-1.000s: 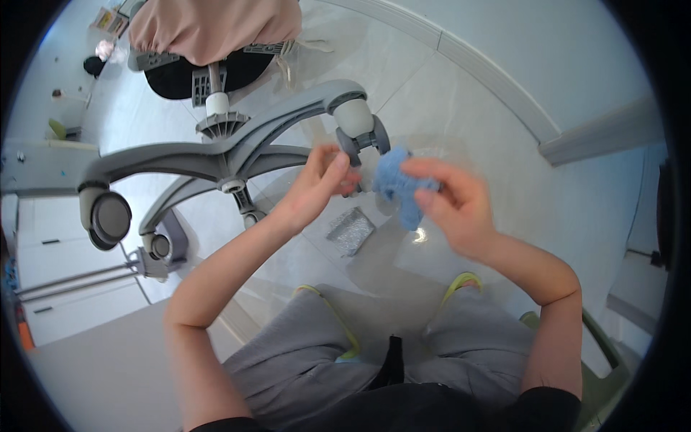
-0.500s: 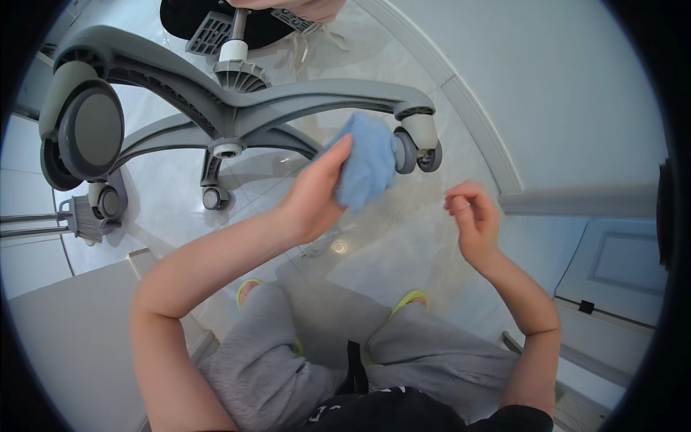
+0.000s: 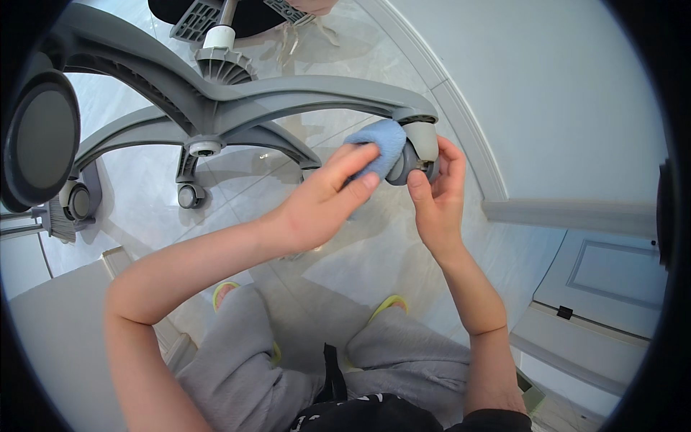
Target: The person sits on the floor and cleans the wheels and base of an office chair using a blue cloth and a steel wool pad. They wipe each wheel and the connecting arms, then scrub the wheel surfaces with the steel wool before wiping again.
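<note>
A blue cloth (image 3: pixel 387 137) is pinched in my left hand (image 3: pixel 324 198), pressed up against the left side of a caster (image 3: pixel 401 167). My right hand (image 3: pixel 440 201) grips that same caster from the right, thumb at the front and fingers curled around the far side. The caster has grey wheels and a light housing, and hangs at the end of the right leg of a grey chair base (image 3: pixel 309 97). The base is tilted, with its hub (image 3: pixel 205 146) toward me. Part of the wheel is covered by the cloth and my fingers.
A large caster (image 3: pixel 43 140) on another leg looms at the left. Behind the base are the gas-lift column (image 3: pixel 219 36) and a black seat part (image 3: pixel 252 25). A broom (image 3: pixel 61 222) lies at the far left. White wall (image 3: pixel 547 93) and a cabinet door (image 3: pixel 612 277) bound the right.
My right hand has come up and left and taken hold of the caster. My left hand has brought the cloth against the wheel. The chair base appears shifted left in view.
</note>
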Available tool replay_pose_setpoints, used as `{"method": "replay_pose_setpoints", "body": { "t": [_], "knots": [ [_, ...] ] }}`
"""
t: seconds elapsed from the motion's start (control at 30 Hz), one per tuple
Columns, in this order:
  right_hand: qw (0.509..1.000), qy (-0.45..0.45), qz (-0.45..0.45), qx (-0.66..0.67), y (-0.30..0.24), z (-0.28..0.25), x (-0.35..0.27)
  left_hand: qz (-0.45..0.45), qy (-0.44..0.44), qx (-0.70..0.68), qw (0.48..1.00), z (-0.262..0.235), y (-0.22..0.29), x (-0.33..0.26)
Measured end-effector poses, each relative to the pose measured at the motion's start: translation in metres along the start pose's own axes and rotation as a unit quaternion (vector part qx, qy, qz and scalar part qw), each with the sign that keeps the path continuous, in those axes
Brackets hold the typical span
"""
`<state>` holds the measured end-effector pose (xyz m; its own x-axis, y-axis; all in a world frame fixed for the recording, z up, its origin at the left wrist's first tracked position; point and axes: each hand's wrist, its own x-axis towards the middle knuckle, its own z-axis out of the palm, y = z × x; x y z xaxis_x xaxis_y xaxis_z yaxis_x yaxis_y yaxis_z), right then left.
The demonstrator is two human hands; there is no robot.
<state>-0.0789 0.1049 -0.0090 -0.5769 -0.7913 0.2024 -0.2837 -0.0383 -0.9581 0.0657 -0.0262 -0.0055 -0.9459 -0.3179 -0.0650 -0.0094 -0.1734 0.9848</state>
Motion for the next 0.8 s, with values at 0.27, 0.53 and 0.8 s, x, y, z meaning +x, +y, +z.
{"method": "replay_pose_setpoints", "body": {
  "t": [0.27,0.53,0.8],
  "knots": [
    [0.998,0.044,-0.023,0.038,0.005,0.010,0.001,0.279,0.074,0.237,0.928,0.019,-0.048,0.017],
    [0.996,-0.003,0.085,0.004,-0.019,-0.002,0.016,0.269,0.252,0.077,0.927,0.057,-0.067,0.047],
    [0.988,-0.069,0.137,0.021,-0.031,-0.014,0.028,0.354,0.202,0.193,0.893,0.030,-0.065,0.057]
  ]
}}
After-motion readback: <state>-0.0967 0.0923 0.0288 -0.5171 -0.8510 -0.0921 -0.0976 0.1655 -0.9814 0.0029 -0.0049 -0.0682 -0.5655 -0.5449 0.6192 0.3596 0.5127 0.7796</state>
